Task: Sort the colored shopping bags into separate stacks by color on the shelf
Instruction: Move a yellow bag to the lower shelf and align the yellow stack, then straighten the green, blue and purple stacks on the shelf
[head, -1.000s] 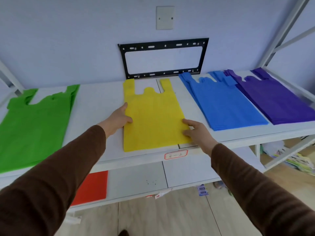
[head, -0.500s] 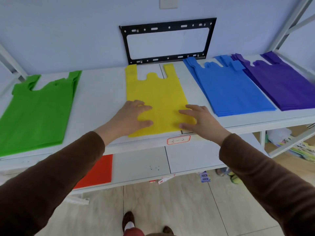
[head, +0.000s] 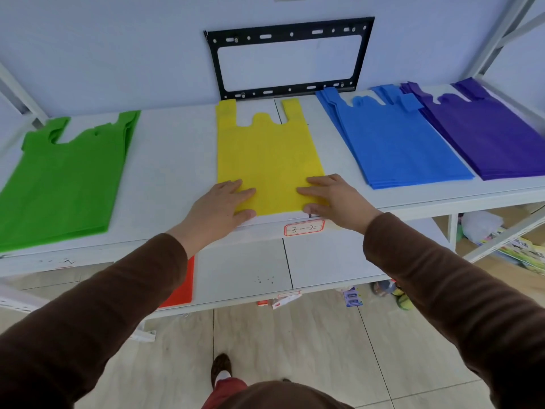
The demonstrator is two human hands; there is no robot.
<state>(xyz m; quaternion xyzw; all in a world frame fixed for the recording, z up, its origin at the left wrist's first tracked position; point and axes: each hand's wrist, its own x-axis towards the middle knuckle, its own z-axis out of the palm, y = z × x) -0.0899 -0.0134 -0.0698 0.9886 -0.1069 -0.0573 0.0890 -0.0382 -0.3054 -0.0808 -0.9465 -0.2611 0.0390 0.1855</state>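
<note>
Four piles of flat shopping bags lie on the white shelf (head: 171, 160). Green bags (head: 62, 178) are at the left, yellow bags (head: 265, 154) in the middle, blue bags (head: 401, 140) right of them, and purple bags (head: 486, 134) at the far right, touching the blue pile. My left hand (head: 224, 205) lies flat on the yellow pile's near left corner, fingers spread. On the near right corner rests my right hand (head: 333, 199), also flat with fingers apart. Neither hand grips a bag.
A black metal bracket (head: 289, 28) leans against the wall behind the yellow pile. A red sheet (head: 182, 284) lies on the lower shelf, partly hidden by my left sleeve. A red-framed label (head: 303, 228) marks the shelf's front edge. Clutter lies on the floor at the right.
Both hands slid from the yellow pile's sides down to its near corners and flattened on it. The camera tilted downward, so the shelf sits higher in view.
</note>
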